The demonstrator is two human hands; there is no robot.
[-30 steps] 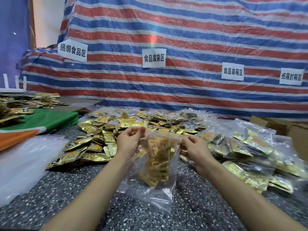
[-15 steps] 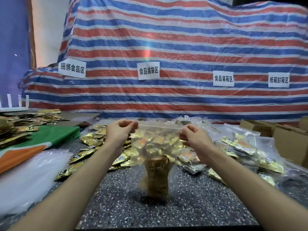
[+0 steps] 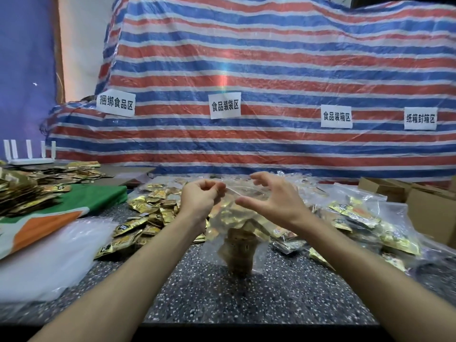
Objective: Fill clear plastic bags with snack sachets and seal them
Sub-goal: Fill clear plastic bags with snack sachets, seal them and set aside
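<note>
A clear plastic bag (image 3: 238, 253) holding gold snack sachets hangs upright over the speckled table (image 3: 246, 299). My left hand (image 3: 201, 197) pinches the bag's top left corner between thumb and fingers. My right hand (image 3: 269, 201) is off the bag, fingers spread wide just above and in front of its top edge. A pile of loose gold sachets (image 3: 153, 213) lies behind my left hand. Filled clear bags (image 3: 357, 218) are heaped to the right.
Empty clear bags (image 3: 49, 250) lie at the left, beside a green and orange cloth (image 3: 74, 206) with more sachets on it. Cardboard boxes (image 3: 429, 208) stand at the far right. A striped tarp (image 3: 271, 82) with paper labels hangs behind.
My right hand has let go of the bag's top edge and opened its fingers. My left hand keeps its pinch. The view has tilted upward.
</note>
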